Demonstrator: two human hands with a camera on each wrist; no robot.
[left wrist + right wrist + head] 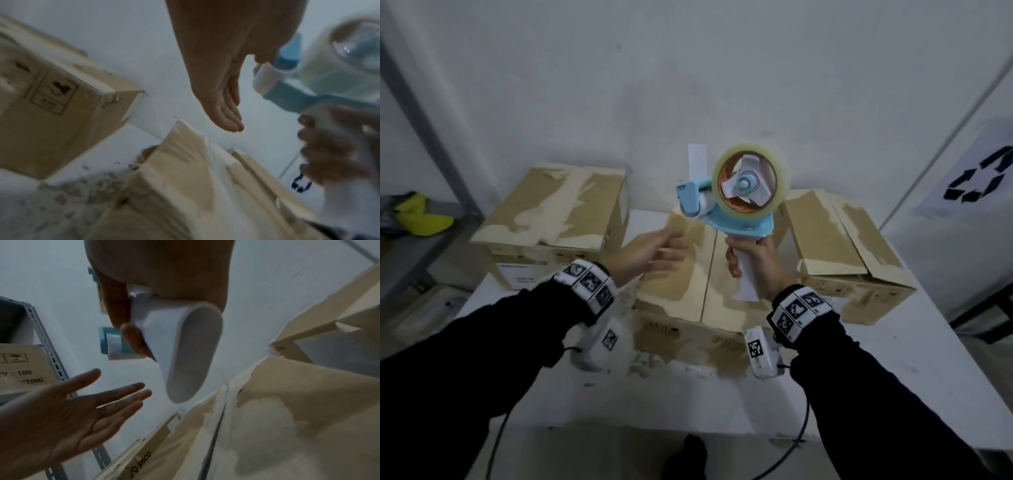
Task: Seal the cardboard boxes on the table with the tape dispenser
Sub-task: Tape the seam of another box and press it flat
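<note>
A blue tape dispenser [726, 198] with a clear tape roll [750, 180] is held up in the air above the middle cardboard box [688, 291]. My right hand [751, 257] grips its white handle [180, 344]. A short strip of tape [697, 164] sticks up from the dispenser's front. My left hand [654, 251] hovers open just left of the dispenser with fingers straight [115, 395], touching nothing. Two more cardboard boxes stand on the table: one at the left [554, 209], one at the right [839, 240]. All have torn, peeled top surfaces.
The white table [893, 377] has paper scraps [68, 194] near the middle box. A metal shelf [424, 219] with a yellow item [424, 216] stands at the left. A white wall is close behind the boxes. A recycling sign [979, 178] hangs at the right.
</note>
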